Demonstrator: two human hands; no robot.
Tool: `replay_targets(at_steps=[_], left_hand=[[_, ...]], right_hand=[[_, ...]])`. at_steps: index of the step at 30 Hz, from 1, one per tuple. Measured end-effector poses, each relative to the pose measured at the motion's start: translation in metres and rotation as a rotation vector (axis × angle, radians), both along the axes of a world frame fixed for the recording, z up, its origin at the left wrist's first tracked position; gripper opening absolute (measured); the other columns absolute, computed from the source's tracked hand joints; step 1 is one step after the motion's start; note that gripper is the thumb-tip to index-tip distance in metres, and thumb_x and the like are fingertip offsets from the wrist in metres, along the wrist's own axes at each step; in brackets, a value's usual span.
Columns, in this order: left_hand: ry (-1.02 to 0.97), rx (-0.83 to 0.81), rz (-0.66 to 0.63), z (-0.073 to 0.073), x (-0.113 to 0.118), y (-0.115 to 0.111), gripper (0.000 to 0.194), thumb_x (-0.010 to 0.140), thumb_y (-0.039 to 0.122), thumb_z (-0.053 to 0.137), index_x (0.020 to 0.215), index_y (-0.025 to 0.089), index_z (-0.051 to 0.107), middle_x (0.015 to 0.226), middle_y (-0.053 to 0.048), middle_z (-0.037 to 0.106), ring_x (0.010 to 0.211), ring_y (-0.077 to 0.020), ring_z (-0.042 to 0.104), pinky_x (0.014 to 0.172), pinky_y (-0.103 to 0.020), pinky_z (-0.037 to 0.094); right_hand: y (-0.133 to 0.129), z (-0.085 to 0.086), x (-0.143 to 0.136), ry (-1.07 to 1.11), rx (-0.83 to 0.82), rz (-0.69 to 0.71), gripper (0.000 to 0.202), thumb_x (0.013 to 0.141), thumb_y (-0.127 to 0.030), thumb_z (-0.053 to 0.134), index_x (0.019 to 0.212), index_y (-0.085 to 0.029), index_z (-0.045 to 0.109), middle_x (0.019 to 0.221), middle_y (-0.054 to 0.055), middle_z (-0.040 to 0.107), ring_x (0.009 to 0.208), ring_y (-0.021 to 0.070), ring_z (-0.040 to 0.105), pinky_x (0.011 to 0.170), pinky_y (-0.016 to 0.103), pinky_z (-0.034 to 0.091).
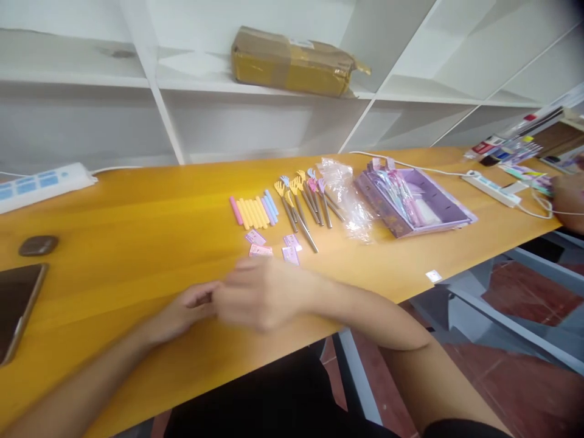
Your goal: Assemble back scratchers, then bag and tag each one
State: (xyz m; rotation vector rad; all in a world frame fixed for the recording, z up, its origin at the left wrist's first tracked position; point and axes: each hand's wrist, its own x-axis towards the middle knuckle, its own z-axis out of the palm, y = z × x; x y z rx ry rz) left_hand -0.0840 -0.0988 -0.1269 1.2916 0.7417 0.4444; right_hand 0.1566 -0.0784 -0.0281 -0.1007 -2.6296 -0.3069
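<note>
Holding the left grip (187,311) against the right grip (262,295) over the table (114,261), with fingers curled; being unable to tell, through blur and overlap, whether grasping anything or merely clenching. Seeing four small printed cards (260,250) just beyond the right grip, lying flat. Judging these as light, thin and easily creased; favouring a pinch at opposite edges.

Finding yellow tubes (252,213) past the cards, farther ahead of the right grip, flanked by a pink tube (236,210) and blue tubes (270,205). Expecting little weight and perhaps a soft, yielding wall; suggesting a gentle hold around the middle.

Spotting back scratchers (308,234) ahead and to the right of the right grip, bunched with hand-shaped heads pointing away. Guessing at stiff, slick metal handles and more delicate prongs; advising a hold on the handle, clear of the heads. Noticing a clear plastic bag (358,213) farther right from the right grip, looking crinkly and probably slippery.
</note>
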Motion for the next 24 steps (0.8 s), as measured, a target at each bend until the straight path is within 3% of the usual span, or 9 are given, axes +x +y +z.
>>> replay_targets(at_steps=[2, 5, 8, 10, 12, 15, 20, 24], left_hand=[[-0.014, -0.01, -0.035, 0.0, 0.0, 0.001, 0.023, 0.1, 0.039, 0.062, 0.106, 0.018, 0.07, 0.095, -0.004, 0.071, 0.088, -0.0202, 0.064, 0.085, -0.033, 0.051], [-0.036, 0.009, -0.065, -0.002, -0.001, 0.001, 0.024, 0.101, 0.039, 0.06, 0.107, 0.017, 0.069, 0.097, -0.007, 0.07, 0.088, -0.0195, 0.064, 0.085, -0.033, 0.051], [-0.053, 0.039, -0.078, -0.003, -0.002, 0.001, 0.025, 0.101, 0.04, 0.059, 0.106, 0.017, 0.069, 0.1, -0.008, 0.069, 0.091, -0.02, 0.064, 0.086, -0.033, 0.05], [-0.062, 0.051, -0.084, -0.002, -0.002, 0.001, 0.025, 0.101, 0.04, 0.06, 0.106, 0.017, 0.068, 0.101, -0.008, 0.067, 0.093, -0.0206, 0.063, 0.088, -0.033, 0.049], [-0.077, 0.062, -0.086, -0.001, -0.003, 0.002, 0.024, 0.1, 0.04, 0.061, 0.105, 0.018, 0.068, 0.1, -0.007, 0.065, 0.093, -0.0208, 0.061, 0.089, -0.034, 0.048], [-0.092, 0.084, -0.091, 0.0, -0.002, 0.003, 0.023, 0.1, 0.039, 0.06, 0.104, 0.018, 0.068, 0.099, -0.006, 0.063, 0.093, -0.0207, 0.06, 0.089, -0.033, 0.047], [-0.09, 0.11, -0.089, 0.001, 0.0, 0.004, 0.023, 0.099, 0.039, 0.061, 0.103, 0.018, 0.067, 0.099, -0.006, 0.062, 0.093, -0.021, 0.06, 0.089, -0.033, 0.047], [-0.086, 0.102, -0.088, 0.001, 0.0, 0.002, 0.023, 0.098, 0.039, 0.062, 0.103, 0.017, 0.068, 0.098, -0.007, 0.064, 0.092, -0.0211, 0.061, 0.088, -0.034, 0.049]], right_hand=[[0.03, -0.02, 0.03, -0.016, -0.034, -0.226, 0.027, 0.103, -0.017, 0.048, 0.079, -0.02, 0.06, 0.077, 0.001, 0.059, 0.067, 0.0137, 0.045, 0.067, 0.031, 0.034], [0.078, -0.049, 0.087, 0.049, -0.195, -0.754, 0.027, 0.099, -0.016, 0.043, 0.078, -0.02, 0.06, 0.076, 0.004, 0.062, 0.069, 0.0164, 0.049, 0.071, 0.031, 0.034], [0.112, -0.07, 0.141, 0.253, -0.369, -1.317, 0.026, 0.099, -0.017, 0.04, 0.096, -0.018, 0.065, 0.1, 0.01, 0.069, 0.088, 0.0205, 0.059, 0.078, 0.031, 0.038], [0.124, -0.08, 0.168, 0.294, -0.44, -1.537, 0.027, 0.1, -0.022, 0.042, 0.108, -0.016, 0.066, 0.113, 0.014, 0.069, 0.095, 0.0223, 0.061, 0.081, 0.031, 0.04], [0.13, -0.089, 0.187, 0.284, -0.474, -1.629, 0.028, 0.101, -0.027, 0.045, 0.112, -0.015, 0.068, 0.116, 0.016, 0.069, 0.097, 0.0233, 0.062, 0.084, 0.032, 0.041], [0.134, -0.101, 0.199, 0.237, -0.515, -1.661, 0.027, 0.098, -0.036, 0.055, 0.104, -0.015, 0.072, 0.112, 0.015, 0.07, 0.094, 0.0226, 0.063, 0.085, 0.031, 0.042], [0.139, -0.111, 0.196, 0.166, -0.538, -1.71, 0.03, 0.095, -0.037, 0.059, 0.1, -0.013, 0.076, 0.116, 0.019, 0.07, 0.093, 0.023, 0.065, 0.085, 0.032, 0.043], [0.136, -0.105, 0.189, 0.153, -0.53, -1.77, 0.035, 0.093, -0.036, 0.059, 0.102, -0.007, 0.076, 0.113, 0.025, 0.07, 0.094, 0.0266, 0.068, 0.084, 0.033, 0.045]])
